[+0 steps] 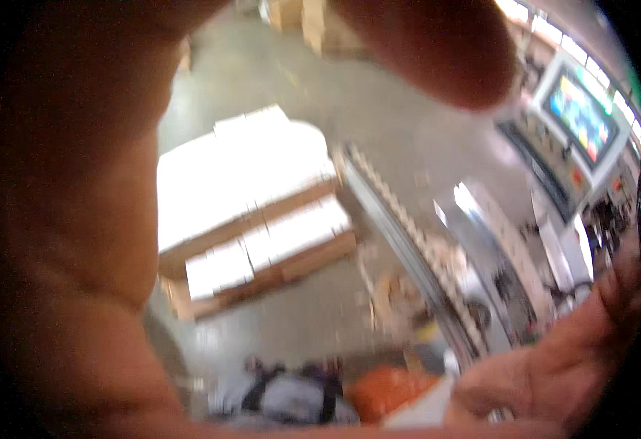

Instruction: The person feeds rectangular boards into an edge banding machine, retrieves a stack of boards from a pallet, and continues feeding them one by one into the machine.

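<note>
Stacked white sheets (251,183) are seen blurred, piled in flat layers on a wooden pallet (313,260) on the floor, left of a conveyor (408,234). Left hand (79,219) and right hand (554,366) are held against the lens; their grip cannot be determined.

1. A grey concrete floor (408,139) fills the middle of the blurred view, glossy under bright overhead light.
2. A pallet (251,212) of stacked flat cardboard, glaring white on top, stands on the floor at left centre.
3. A long conveyor line (408,234) runs diagonally from the centre to the near right.
4. A machine control screen (580,117) glows with coloured shapes at far right.
5. More stacked cartons (313,22) stand at the far edge.
</note>
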`<state>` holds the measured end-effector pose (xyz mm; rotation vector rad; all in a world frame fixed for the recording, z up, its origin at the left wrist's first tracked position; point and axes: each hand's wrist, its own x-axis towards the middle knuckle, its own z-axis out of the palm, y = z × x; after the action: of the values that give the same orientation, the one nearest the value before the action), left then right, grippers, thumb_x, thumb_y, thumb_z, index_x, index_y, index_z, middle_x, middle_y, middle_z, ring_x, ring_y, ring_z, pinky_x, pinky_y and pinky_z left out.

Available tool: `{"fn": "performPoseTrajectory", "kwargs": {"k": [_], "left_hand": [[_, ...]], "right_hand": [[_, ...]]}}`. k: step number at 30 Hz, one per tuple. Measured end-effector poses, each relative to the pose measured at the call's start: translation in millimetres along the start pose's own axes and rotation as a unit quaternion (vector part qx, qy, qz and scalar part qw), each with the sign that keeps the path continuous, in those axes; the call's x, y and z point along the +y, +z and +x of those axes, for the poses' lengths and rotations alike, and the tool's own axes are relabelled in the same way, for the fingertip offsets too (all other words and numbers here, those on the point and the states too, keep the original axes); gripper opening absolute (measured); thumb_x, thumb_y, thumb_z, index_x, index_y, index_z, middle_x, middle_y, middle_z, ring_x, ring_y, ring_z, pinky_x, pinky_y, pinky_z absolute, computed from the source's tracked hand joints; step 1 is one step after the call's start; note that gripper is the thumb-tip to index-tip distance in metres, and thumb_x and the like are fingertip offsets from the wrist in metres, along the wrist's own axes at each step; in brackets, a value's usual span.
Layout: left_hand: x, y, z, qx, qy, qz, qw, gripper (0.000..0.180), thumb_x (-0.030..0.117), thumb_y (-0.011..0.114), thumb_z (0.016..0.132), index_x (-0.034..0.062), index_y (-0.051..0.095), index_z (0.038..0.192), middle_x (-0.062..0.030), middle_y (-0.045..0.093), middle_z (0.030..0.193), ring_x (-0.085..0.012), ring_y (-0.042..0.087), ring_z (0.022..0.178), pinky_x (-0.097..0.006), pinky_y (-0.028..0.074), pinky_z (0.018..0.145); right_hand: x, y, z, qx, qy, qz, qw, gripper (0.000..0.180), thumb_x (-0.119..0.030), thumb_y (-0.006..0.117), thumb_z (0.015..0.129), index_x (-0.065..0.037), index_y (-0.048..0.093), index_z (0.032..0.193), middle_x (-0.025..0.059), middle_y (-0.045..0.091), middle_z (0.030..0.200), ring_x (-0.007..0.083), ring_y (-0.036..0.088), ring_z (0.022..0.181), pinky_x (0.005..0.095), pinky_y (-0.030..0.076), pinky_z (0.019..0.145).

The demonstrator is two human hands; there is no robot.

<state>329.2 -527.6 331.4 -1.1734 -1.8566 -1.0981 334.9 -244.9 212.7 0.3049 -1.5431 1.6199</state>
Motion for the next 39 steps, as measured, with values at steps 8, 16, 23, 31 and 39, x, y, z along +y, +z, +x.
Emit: {"fn": "performPoseTrajectory", "kwargs": {"k": [8,16,23,31,39], "left_hand": [[-6,-191,-54,0.018,-0.073,0.096,0.993,0.065,0.01,0.077,0.08,-0.0017,0.05,0.139,-0.0219,0.062,0.121,-0.0225,0.062,0.099,-0.032,0.052,0.078],[-19,-296,-109,0.023,-0.033,0.157,0.987,0.059,0.004,0.076,0.08,-0.0035,0.054,0.134,-0.0205,0.063,0.119,-0.023,0.063,0.101,-0.031,0.053,0.078],[-14,-349,-177,0.174,-0.115,0.178,0.962,0.054,-0.001,0.074,0.08,-0.0052,0.057,0.131,-0.0194,0.063,0.117,-0.0235,0.063,0.102,-0.03,0.054,0.079],[-24,-145,-613,0.192,-0.742,0.06,0.64,0.024,0.019,0.073,0.083,-0.0037,0.066,0.089,-0.0053,0.063,0.071,-0.0124,0.054,0.068,-0.035,0.048,0.063],[74,-66,-718,0.117,-0.955,0.028,0.271,0.046,0.041,0.079,0.073,-0.001,0.077,0.092,-0.0184,0.075,0.091,-0.0304,0.073,0.083,-0.04,0.056,0.077]], "right_hand": [[-14,196,-47,-0.084,0.088,0.064,0.991,0.048,-0.019,0.069,0.086,0.002,0.056,0.127,0.0141,0.065,0.112,0.018,0.065,0.09,0.0297,0.056,0.071],[-55,306,-87,-0.133,0.018,0.129,0.983,0.031,-0.01,0.063,0.089,0.0,0.063,0.119,0.0122,0.067,0.105,0.017,0.066,0.089,0.0304,0.056,0.072],[-6,353,-134,-0.316,0.168,0.095,0.929,0.022,-0.002,0.058,0.092,-0.001,0.069,0.111,0.0105,0.068,0.1,0.0161,0.066,0.087,0.031,0.057,0.073],[252,185,-479,-0.827,0.151,-0.19,0.507,0.038,-0.033,0.067,0.081,-0.006,0.07,0.107,0.0174,0.07,0.102,0.038,0.068,0.095,0.0453,0.055,0.082],[264,138,-518,-0.848,0.24,-0.237,0.409,0.03,-0.032,0.076,0.072,-0.01,0.078,0.092,0.0182,0.074,0.093,0.0338,0.072,0.085,0.0457,0.057,0.081]]}}
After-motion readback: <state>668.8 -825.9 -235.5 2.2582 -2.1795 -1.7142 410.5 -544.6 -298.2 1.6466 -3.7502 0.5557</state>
